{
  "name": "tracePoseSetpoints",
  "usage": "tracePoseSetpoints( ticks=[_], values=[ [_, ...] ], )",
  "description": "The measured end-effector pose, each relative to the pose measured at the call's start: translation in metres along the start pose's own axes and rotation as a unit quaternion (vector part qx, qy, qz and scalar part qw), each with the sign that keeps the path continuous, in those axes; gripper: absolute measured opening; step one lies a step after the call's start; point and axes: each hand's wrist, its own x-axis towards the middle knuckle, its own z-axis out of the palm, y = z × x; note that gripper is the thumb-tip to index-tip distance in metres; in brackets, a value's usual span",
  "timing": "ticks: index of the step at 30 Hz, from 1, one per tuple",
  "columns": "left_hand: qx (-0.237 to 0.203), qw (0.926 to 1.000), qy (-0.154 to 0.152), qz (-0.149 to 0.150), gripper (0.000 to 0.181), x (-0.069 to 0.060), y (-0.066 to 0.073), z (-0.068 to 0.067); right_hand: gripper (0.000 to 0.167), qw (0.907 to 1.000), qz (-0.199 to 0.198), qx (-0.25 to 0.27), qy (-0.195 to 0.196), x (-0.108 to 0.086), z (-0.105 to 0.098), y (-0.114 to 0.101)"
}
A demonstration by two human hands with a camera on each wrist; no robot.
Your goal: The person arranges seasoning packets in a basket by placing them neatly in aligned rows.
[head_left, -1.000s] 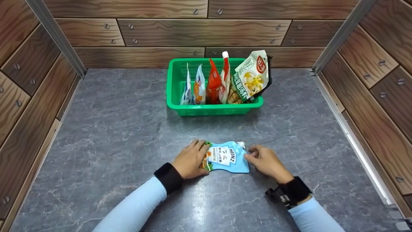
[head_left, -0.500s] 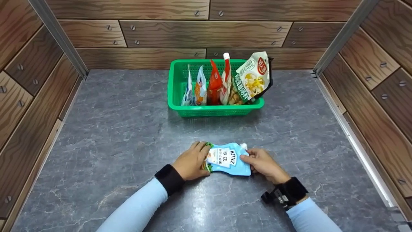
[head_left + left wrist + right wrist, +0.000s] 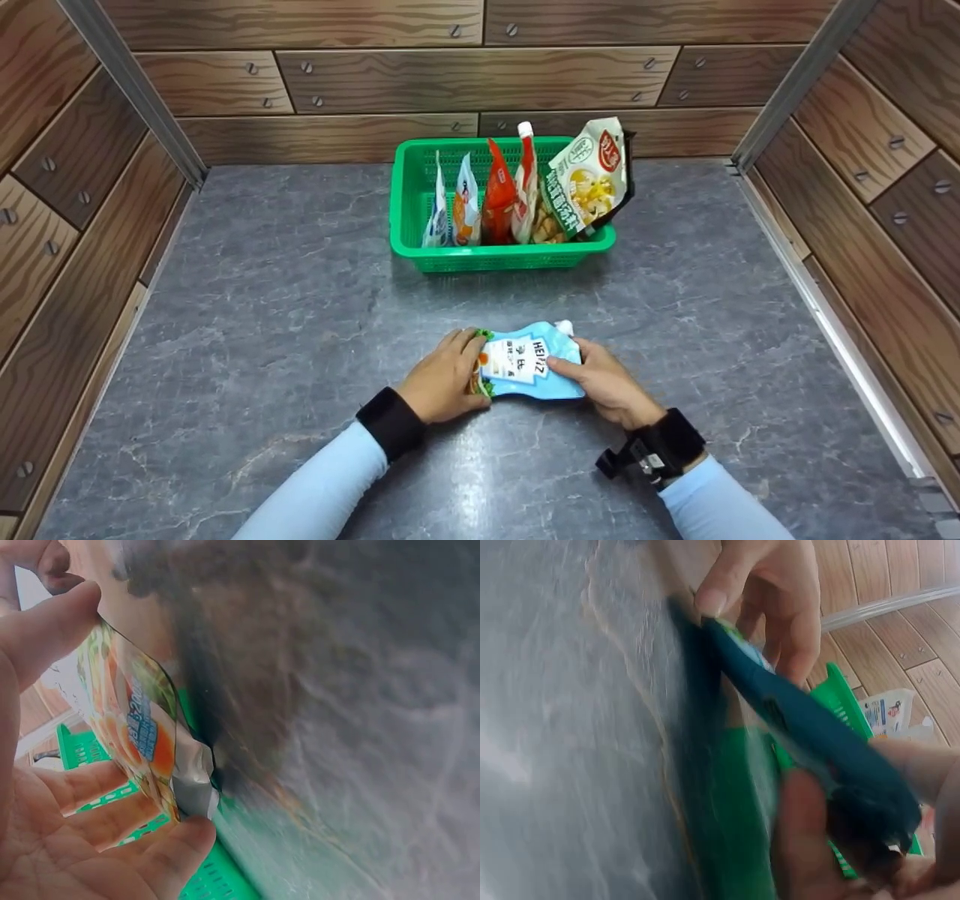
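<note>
A light-blue Heinz sauce pouch (image 3: 525,360) lies crosswise in front of me, its white cap to the far right side. My left hand (image 3: 444,379) grips its bottom end, with fingers at the far edge and thumb at the near edge. In the left wrist view, the hand (image 3: 97,840) spans the pouch's printed end (image 3: 135,712). My right hand (image 3: 611,382) pinches the cap end, thumb on top and fingers hidden underneath. The right wrist view shows the pouch (image 3: 802,720) edge-on, tilted up from the counter at the right hand's end.
A green plastic basket (image 3: 495,259) stands behind the pouch on the grey marbled counter (image 3: 262,300). Several upright packets fill it, among them a red pouch (image 3: 499,199) and a white-and-green packet (image 3: 589,180) leaning out right. Wood-patterned walls (image 3: 480,75) enclose the back and sides.
My right hand has moved left from the pouch's edge and taken hold of its cap end, thumb now on top. The pouch has shifted slightly; my left hand has kept its place.
</note>
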Motion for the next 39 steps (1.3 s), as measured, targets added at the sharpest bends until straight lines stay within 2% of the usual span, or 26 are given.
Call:
tracePoseSetpoints(
  ticks=[4, 9, 16, 20, 23, 28, 30, 33, 37, 39],
  values=[
    [0.0, 1.0, 0.006, 0.003, 0.095, -0.001, 0.0, 0.0, 0.054, 0.9985, -0.01, 0.054, -0.002, 0.0, 0.005, 0.002],
    [-0.003, 0.9998, 0.017, 0.013, 0.092, -0.004, 0.001, -0.006, 0.05, 0.9975, -0.033, 0.062, -0.001, -0.002, 0.007, 0.0],
    [-0.038, 0.998, 0.041, 0.029, 0.088, -0.005, 0.005, -0.025, 0.046, 0.9959, -0.09, -0.006, 0.008, -0.016, 0.009, -0.02],
    [-0.06, 0.9955, 0.06, 0.043, 0.087, -0.003, 0.01, -0.037, 0.044, 0.9867, -0.144, -0.076, 0.002, -0.025, 0.01, -0.035],
    [-0.081, 0.993, 0.067, 0.053, 0.086, -0.001, 0.013, -0.044, 0.039, 0.9684, -0.204, -0.143, 0.009, -0.03, 0.013, -0.046],
    [-0.137, 0.9873, 0.062, 0.05, 0.084, 0.0, 0.015, -0.051, 0.028, 0.919, -0.298, -0.256, 0.037, -0.04, 0.02, -0.064],
    [-0.169, 0.9823, 0.059, 0.056, 0.083, 0.0, 0.015, -0.051, 0.025, 0.9049, -0.321, -0.277, 0.036, -0.044, 0.023, -0.073],
    [-0.233, 0.968, 0.051, 0.078, 0.076, 0.001, 0.015, -0.05, 0.023, 0.8923, -0.35, -0.283, 0.027, -0.051, 0.028, -0.086],
    [-0.324, 0.9389, 0.043, 0.108, 0.052, 0.001, 0.019, -0.049, 0.02, 0.8743, -0.395, -0.282, 0.016, -0.06, 0.037, -0.104],
    [-0.352, 0.927, 0.046, 0.12, 0.041, 0.0, 0.02, -0.05, 0.019, 0.8633, -0.419, -0.281, 0.008, -0.062, 0.04, -0.109]
  ],
)
